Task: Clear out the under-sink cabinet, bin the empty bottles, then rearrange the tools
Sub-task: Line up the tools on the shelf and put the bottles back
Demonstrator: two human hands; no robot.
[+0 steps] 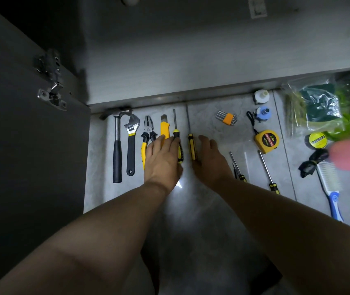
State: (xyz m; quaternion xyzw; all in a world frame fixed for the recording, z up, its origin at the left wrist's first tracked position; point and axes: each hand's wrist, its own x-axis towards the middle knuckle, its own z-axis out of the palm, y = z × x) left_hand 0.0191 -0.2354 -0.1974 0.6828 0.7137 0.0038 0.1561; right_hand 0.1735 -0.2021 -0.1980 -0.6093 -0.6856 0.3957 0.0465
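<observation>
Two-handed, rested left hand (163, 156) fingers straight across utility knife (164, 128) and screwdriver (176, 130), held right hand (210, 159) fingers relaxed beside yellow driver (191, 145).

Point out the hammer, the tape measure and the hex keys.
hammer (117, 155): head view, on its black grip.
tape measure (267, 141): head view, on its yellow case.
hex keys (227, 118): head view, on the orange holder.

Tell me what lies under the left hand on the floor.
The left hand covers the lower end of the yellow box-cutter knife and part of the yellow-handled steel pliers. Those covered parts are hidden.
</observation>
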